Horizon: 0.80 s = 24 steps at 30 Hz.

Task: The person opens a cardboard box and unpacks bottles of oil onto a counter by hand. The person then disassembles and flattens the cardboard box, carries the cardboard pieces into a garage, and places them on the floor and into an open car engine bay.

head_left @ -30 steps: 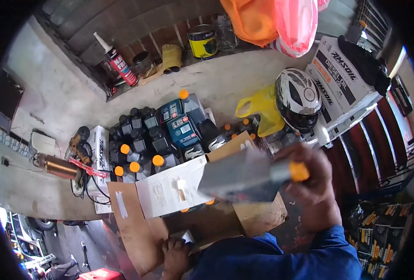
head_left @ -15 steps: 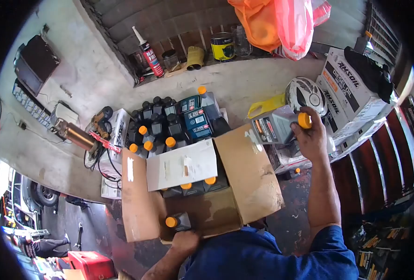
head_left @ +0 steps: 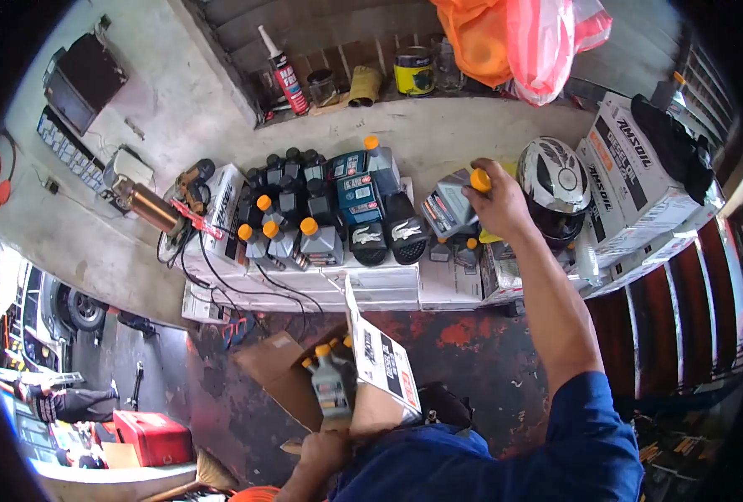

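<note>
Wall: dark screen (head_left: pixel 87 81) at far left, keyboard (head_left: pixel 70 146) just below it.
Floor, left: red toolbox (head_left: pixel 152 438), broom (head_left: pixel 213 473) near it.
Copper-coloured cylinder (head_left: pixel 152 207): lying tilted, drill (head_left: pixel 194 186) just to its right, black cables (head_left: pixel 202 259) hanging below.
Bottle cluster: black bottles (head_left: pixel 292 197) at the back, orange-capped bottles (head_left: pixel 281 244) in front, all upright on a row of white boxes (head_left: pixel 376 297).
Window ledge: red tube (head_left: pixel 289 82) standing aslant, yellow can (head_left: pixel 414 70) further right.
Left hand (head_left: pixel 325 453): low, at the near edge of the open cardboard box (head_left: pixel 388 378). Fingers partly hidden, so can't tell whether they're clamped on it or just resting there.
Cardboard box: tipped over in front of the person, flaps out, grey bottles (head_left: pixel 332 386) with orange caps inside.
Teal boxes (head_left: pixel 358 199): stacked right of the cluster, pair of black slippers (head_left: pixel 407 238) in front of them.
Held bottle (head_left: pixel 448 207): grey, tilted, up over the white boxes, right of the slippers.
Right hand (head_left: pixel 499 201): clamped on the held bottle at its orange cap, arm stretched out.
Helmet (head_left: pixel 555 177): white and black, just right of that hand.
Far right: big white carton (head_left: pixel 627 167), black cloth (head_left: pixel 674 138) on top.
</note>
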Available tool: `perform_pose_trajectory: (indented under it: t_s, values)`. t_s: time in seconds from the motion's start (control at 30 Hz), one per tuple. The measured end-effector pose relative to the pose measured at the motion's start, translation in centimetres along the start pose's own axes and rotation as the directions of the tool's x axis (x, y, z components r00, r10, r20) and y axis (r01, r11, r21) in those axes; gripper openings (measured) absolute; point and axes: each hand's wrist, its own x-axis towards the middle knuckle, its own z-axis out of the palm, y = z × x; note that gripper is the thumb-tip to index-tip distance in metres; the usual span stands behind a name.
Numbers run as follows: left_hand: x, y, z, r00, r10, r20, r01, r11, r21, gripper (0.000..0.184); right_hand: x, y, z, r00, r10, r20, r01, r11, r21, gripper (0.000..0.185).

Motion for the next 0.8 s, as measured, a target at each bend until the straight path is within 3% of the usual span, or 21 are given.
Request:
perform_pose_trajectory:
  t_s: [0.03,0.1,0.17,0.27,0.33,0.37,0.4,0.47,0.5,0.53,0.6,0.63,0.7,0.8]
  values:
    - [0.2,1.1,-2.4,0.992,-0.112,0.062,0.121,0.974,-0.190,0.037,1.3,1.6,2.1,1.000,0.003,0.004,-0.003,1.000,-0.030,0.046]
    - [4.0,-1.0,3.3,0.969,0.067,-0.239,-0.070,0.998,-0.002,0.031,3.4,2.6,6.0,0.999,-0.030,0.017,0.031,0.998,-0.049,0.046]
    - [7.9,-1.5,2.0,0.995,0.100,-0.028,-0.101,0.995,-0.019,0.022,3.9,3.5,10.2,0.996,-0.075,0.055,0.079,0.994,-0.072,0.047]
    - [14.0,-1.7,7.4,0.998,0.048,-0.028,-0.050,0.996,-0.074,0.018,4.5,4.6,16.0,0.998,0.017,0.061,-0.011,0.995,-0.094,0.046]
    - [19.3,-2.5,12.3,0.987,-0.122,-0.105,0.104,0.981,-0.162,0.019,6.6,5.7,17.4,0.999,0.005,0.045,-0.005,1.000,0.008,0.046]
    - [21.9,-4.3,14.5,0.973,-0.230,0.014,0.227,0.949,-0.221,0.025,7.4,5.9,17.9,0.995,-0.092,0.031,0.094,0.992,-0.078,0.047]
    - [23.8,-6.4,14.2,0.980,-0.200,-0.004,0.193,0.954,-0.228,0.025,8.1,5.3,18.2,0.995,-0.100,0.016,0.101,0.989,-0.110,0.047]
    - [26.8,-9.5,12.9,0.988,-0.121,-0.095,0.086,0.947,-0.310,0.031,9.2,3.5,18.9,0.985,-0.042,0.167,0.073,0.980,-0.184,0.049]
    - [26.7,-8.8,9.4,0.986,-0.001,0.165,0.039,0.973,-0.226,0.033,10.2,3.7,19.9,0.978,0.039,0.205,0.012,0.970,-0.243,0.051]
    - [27.4,-7.9,10.0,0.983,0.007,0.186,0.040,0.968,-0.248,0.033,10.5,4.4,21.2,0.971,0.050,0.233,0.011,0.967,-0.254,0.051]
    - [28.9,-6.7,12.1,0.988,-0.101,0.118,0.123,0.974,-0.189,0.031,11.1,6.2,24.0,0.979,0.074,0.190,0.000,0.931,-0.366,0.055]
    - [30.1,-6.6,14.5,0.985,-0.172,-0.034,0.148,0.920,-0.363,0.031,11.7,8.0,25.9,0.988,0.051,0.145,0.003,0.935,-0.353,0.056]
    - [28.9,-6.2,14.7,0.984,-0.178,0.007,0.174,0.952,-0.252,0.029,12.2,6.8,26.9,0.977,0.118,0.176,-0.064,0.957,-0.284,0.058]
    - [29.3,-7.1,16.1,0.976,-0.186,0.115,0.211,0.939,-0.271,0.025,14.1,6.7,27.3,0.963,0.120,0.241,-0.022,0.928,-0.372,0.066]
